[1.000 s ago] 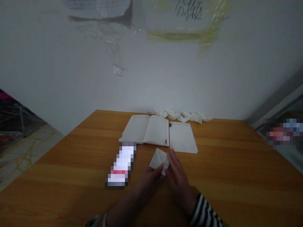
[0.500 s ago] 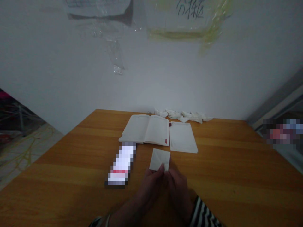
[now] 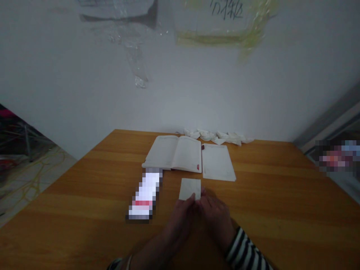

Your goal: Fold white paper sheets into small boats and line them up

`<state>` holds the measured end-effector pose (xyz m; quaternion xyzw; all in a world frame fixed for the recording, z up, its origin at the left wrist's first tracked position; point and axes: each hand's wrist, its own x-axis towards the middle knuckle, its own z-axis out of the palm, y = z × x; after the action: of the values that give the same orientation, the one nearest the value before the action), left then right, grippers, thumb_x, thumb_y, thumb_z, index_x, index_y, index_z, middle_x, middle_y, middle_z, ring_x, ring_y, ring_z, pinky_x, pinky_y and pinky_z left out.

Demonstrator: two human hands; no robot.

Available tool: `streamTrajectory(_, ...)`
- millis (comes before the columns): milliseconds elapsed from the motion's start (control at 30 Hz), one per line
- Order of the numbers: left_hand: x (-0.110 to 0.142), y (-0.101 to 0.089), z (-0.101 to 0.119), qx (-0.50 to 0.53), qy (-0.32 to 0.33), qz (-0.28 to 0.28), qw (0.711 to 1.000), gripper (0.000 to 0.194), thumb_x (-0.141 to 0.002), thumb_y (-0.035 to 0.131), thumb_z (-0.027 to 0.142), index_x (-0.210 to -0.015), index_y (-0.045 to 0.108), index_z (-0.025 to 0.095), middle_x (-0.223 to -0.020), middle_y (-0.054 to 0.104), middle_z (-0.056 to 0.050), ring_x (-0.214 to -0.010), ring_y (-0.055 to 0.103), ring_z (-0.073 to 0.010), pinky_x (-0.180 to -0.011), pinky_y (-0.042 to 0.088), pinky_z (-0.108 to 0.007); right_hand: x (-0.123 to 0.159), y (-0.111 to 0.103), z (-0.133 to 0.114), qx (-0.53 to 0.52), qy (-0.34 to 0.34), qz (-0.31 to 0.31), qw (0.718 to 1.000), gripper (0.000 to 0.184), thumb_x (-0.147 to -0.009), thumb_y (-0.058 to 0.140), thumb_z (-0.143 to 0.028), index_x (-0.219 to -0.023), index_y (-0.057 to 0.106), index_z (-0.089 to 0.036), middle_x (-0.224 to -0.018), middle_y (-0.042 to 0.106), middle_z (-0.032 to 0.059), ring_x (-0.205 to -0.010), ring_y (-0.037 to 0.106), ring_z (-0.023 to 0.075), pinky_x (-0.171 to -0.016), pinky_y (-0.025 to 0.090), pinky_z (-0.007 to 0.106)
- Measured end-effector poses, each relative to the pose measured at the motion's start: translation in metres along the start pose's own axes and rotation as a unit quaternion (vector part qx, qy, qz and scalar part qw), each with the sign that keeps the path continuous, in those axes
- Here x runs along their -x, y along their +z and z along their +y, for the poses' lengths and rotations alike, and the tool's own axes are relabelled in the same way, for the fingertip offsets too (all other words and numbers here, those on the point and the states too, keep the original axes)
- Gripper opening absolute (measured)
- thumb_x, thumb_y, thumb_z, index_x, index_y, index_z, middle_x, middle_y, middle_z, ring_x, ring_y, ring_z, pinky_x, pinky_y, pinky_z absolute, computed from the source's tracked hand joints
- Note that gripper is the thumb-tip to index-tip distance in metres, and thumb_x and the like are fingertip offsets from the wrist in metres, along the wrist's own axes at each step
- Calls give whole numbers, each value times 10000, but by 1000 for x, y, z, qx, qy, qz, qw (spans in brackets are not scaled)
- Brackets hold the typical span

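A small folded white paper square (image 3: 190,188) lies flat on the wooden table (image 3: 84,195). My left hand (image 3: 181,215) and my right hand (image 3: 215,215) meet at its near edge, fingers pressed together on the paper's lower border. The right wrist shows a black-and-white striped sleeve (image 3: 244,253). Beyond the paper lies an open white notebook (image 3: 174,152) with a loose white sheet (image 3: 217,162) to its right.
A pixelated oblong object (image 3: 144,195) lies left of my hands. Several crumpled white paper pieces (image 3: 218,137) line the table's far edge by the wall. Taped plastic and a written sheet (image 3: 222,22) hang on the wall. Cluttered floor shows at the left.
The paper's raised flap has been folded down, and it now lies as a flat square. My right hand drew back from over the paper to its near edge beside the left.
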<state>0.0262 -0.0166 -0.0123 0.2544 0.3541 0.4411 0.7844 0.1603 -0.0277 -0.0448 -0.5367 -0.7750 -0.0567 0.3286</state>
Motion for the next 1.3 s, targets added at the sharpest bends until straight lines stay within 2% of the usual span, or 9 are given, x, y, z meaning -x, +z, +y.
streamTrajectory(100, 3, -1, 0, -28, -23, 22, 999, 458, -765, 728, 513, -977, 735, 107, -1034, 744, -162, -1074, 662, -318, -997, 469, -441, -1, -1, -3, -151, 96, -19, 984, 437, -1024, 331, -360, -792, 670, -212, -719, 696, 61, -648, 654, 190, -614, 492, 280)
streamTrajectory(267, 5, -1, -5, -70, -49, 77, 993, 575, -684, 748, 633, -836, 736, 78, -782, 738, -126, -807, 702, -273, -824, 523, -386, -1, -1, -12, -403, 270, -44, 873, 400, -957, 450, -505, -816, 666, -199, -758, 677, 36, -711, 634, 183, -661, 516, 262)
streamTrajectory(400, 3, -2, -7, -103, -33, 76, 991, 550, -671, 743, 653, -744, 716, 108, -715, 716, -81, -720, 676, -221, -733, 522, -326, -1, 4, -15, -495, 321, -62, 805, 470, -903, 494, -592, -667, 571, -192, -560, 502, -27, -524, 480, 132, -479, 390, 228)
streamTrajectory(467, 0, -5, -5, -134, -11, 83, 987, 517, -694, 745, 623, -781, 721, 113, -763, 731, -82, -767, 682, -226, -752, 520, -319, -1, 6, -13, -510, 333, -65, 791, 484, -897, 492, -605, -640, 520, -196, -531, 416, -51, -480, 390, 110, -448, 320, 225)
streamTrajectory(600, -7, -12, 6, -125, 50, 56, 989, 481, -762, 716, 572, -908, 717, 114, -875, 749, -98, -882, 691, -252, -841, 513, -341, -2, 5, -5, -453, 319, -34, 832, 486, -902, 487, -586, -621, 486, -190, -568, 413, -37, -536, 390, 114, -506, 312, 234)
streamTrajectory(733, -12, -14, 17, -113, 23, 5, 993, 465, -761, 731, 548, -901, 722, 105, -862, 751, -106, -850, 698, -244, -852, 512, -339, 0, 5, 0, -406, 293, -20, 866, 486, -918, 458, -570, -616, 476, -189, -568, 404, -32, -542, 380, 115, -517, 293, 243)
streamTrajectory(967, -18, -28, 43, -214, -9, -22, 976, 421, -635, 860, 438, -843, 727, 97, -788, 742, -79, -685, 652, -177, -687, 495, -271, -1, 1, 5, -417, 236, -129, 868, 521, -931, 420, -590, -589, 431, -198, -562, 394, -30, -543, 393, 116, -535, 305, 248)
streamTrajectory(1100, -22, -39, 55, -283, -29, -60, 957, 428, -709, 781, 512, -784, 705, 97, -723, 701, -51, -626, 592, -144, -607, 436, -241, -4, -1, 10, -433, 223, -169, 857, 555, -933, 389, -620, -576, 427, -197, -560, 386, -29, -547, 385, 116, -538, 293, 252)
streamTrajectory(1300, -29, -43, 54, -334, 30, 20, 942, 553, -752, 640, 660, -612, 594, 127, -550, 542, 10, -525, 463, -112, -520, 340, -227, -7, 2, 12, -451, 222, -183, 845, 588, -907, 395, -674, -561, 416, -199, -541, 377, -34, -521, 362, 108, -512, 267, 249)
